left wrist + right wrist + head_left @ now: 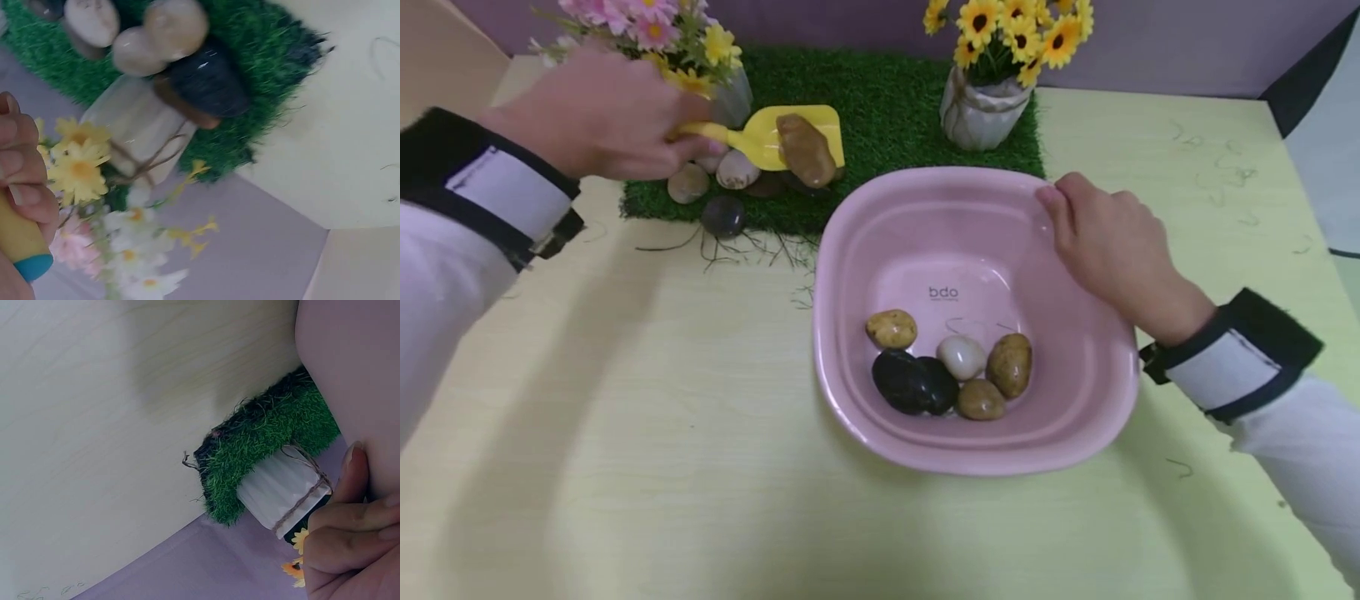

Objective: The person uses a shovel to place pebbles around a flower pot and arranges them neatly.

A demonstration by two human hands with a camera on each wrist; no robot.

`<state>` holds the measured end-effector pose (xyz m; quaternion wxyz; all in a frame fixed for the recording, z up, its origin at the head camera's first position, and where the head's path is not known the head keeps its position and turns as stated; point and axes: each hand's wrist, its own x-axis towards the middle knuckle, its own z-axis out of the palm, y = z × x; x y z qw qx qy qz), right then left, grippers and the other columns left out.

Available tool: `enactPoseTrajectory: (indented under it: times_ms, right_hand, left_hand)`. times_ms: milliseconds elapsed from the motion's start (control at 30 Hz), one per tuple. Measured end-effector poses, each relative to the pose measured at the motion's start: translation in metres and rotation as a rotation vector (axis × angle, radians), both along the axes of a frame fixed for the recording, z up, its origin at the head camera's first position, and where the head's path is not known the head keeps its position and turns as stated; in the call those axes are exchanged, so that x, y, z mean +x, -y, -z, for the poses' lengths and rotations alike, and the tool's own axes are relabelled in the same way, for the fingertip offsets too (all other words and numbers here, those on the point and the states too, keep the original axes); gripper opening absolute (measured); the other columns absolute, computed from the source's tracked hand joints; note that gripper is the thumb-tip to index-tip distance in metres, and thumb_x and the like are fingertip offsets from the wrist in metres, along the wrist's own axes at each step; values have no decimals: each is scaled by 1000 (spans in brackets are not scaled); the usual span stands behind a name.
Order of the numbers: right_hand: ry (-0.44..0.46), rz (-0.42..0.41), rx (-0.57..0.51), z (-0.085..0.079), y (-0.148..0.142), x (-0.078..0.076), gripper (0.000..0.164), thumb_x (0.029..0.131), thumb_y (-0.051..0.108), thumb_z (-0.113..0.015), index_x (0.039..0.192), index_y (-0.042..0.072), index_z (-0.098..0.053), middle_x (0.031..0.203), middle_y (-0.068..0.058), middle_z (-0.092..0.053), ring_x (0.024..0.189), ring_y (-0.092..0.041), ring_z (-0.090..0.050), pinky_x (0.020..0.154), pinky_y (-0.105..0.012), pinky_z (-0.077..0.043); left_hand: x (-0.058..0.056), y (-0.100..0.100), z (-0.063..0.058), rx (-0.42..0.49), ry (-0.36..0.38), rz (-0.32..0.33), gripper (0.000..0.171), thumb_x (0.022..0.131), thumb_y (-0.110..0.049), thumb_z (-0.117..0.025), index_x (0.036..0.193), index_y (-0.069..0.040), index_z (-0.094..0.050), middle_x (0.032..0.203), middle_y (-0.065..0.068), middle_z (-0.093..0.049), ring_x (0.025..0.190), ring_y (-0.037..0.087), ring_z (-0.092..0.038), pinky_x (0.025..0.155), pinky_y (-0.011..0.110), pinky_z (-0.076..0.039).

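My left hand grips the handle of a yellow toy shovel; the handle's blue-tipped end shows in the left wrist view. On the scoop lies a long brown stone, held above stones on the grass mat. With thumb and fingers, my right hand holds the upper right rim of a pink basin. Inside the basin are several stones: a yellowish one, a white one, black ones and brown ones.
Under the shovel, several stones, including a dark one, lie on the green grass mat. A pot of yellow flowers stands behind the basin, and a pot of pink and yellow flowers is behind the left hand. Grass strands litter the table.
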<state>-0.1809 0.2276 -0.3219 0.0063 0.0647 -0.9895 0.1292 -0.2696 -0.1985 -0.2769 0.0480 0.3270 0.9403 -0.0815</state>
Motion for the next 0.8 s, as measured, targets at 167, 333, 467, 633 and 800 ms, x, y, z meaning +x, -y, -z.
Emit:
enactPoseTrajectory:
  times_ms: [167, 333, 467, 633, 800]
  right_hand:
    - [6, 3, -1, 0, 1, 0, 53, 107, 44, -27, 117, 2, -58, 73, -20, -55, 59, -33, -55, 46, -39, -38]
    - [-3, 7, 4, -1, 1, 0, 52, 107, 43, -27, 116, 1, -58, 72, -20, -55, 59, -34, -55, 46, -40, -38]
    - [-3, 9, 5, 0, 1, 0, 52, 107, 43, -28, 115, 1, -58, 72, -20, -55, 59, -34, -55, 46, -40, -38]
    - [5, 14, 9, 0, 1, 0, 53, 107, 43, -27, 116, 1, -58, 72, -20, -55, 59, -34, -55, 46, -40, -38]
    - [1, 9, 8, 1, 1, -1, 53, 107, 43, -28, 116, 1, -58, 71, -19, -55, 58, -33, -55, 45, -39, -38]
  left_hand:
    - [0, 10, 11, -22, 43, -26, 40, 104, -35, -45, 99, 1, -59, 53, 5, -47, 44, 19, -44, 41, 31, -36]
    - [-3, 14, 16, -50, 68, -59, 43, 104, -38, -44, 95, 1, -58, 52, 4, -43, 44, 19, -43, 42, 31, -37]
    - [-5, 11, 16, -87, 137, -126, 50, 104, -45, -37, 88, -2, -57, 54, 3, -43, 45, 18, -43, 43, 31, -38]
    - [-3, 7, 19, -91, 134, -132, 43, 101, -38, -40, 79, -5, -56, 51, 1, -41, 42, 15, -37, 40, 30, -35]
    - [-3, 4, 21, -94, 141, -160, 40, 100, -35, -43, 73, -7, -53, 53, 1, -41, 44, 16, -39, 41, 30, -35]
